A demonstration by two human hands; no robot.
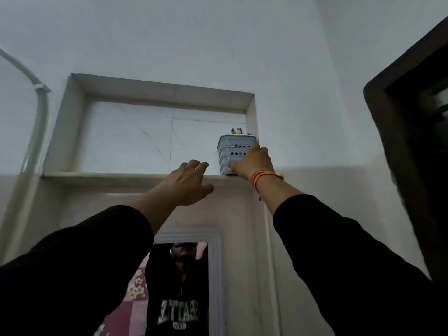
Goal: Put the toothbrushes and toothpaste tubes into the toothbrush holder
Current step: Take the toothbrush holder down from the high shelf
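Observation:
A grey perforated toothbrush holder (pixel 230 151) stands upright at the right end of a high wall niche. Coloured tips of toothbrushes or tubes (pixel 237 130) poke just above its rim; the rest of them is hidden inside. My right hand (pixel 254 163) is raised and wraps the holder's right side, thumb low on its front. My left hand (pixel 186 183) reaches up beside it, fingers spread and resting near the niche ledge (pixel 109 177), holding nothing.
The niche is lined with marble tiles (pixel 128 139). A grey pipe (pixel 38 122) runs down the wall at left. A dark door frame (pixel 407 146) stands at right. Below the ledge hangs a mirror (pixel 179 287) showing a person in a black sweatshirt.

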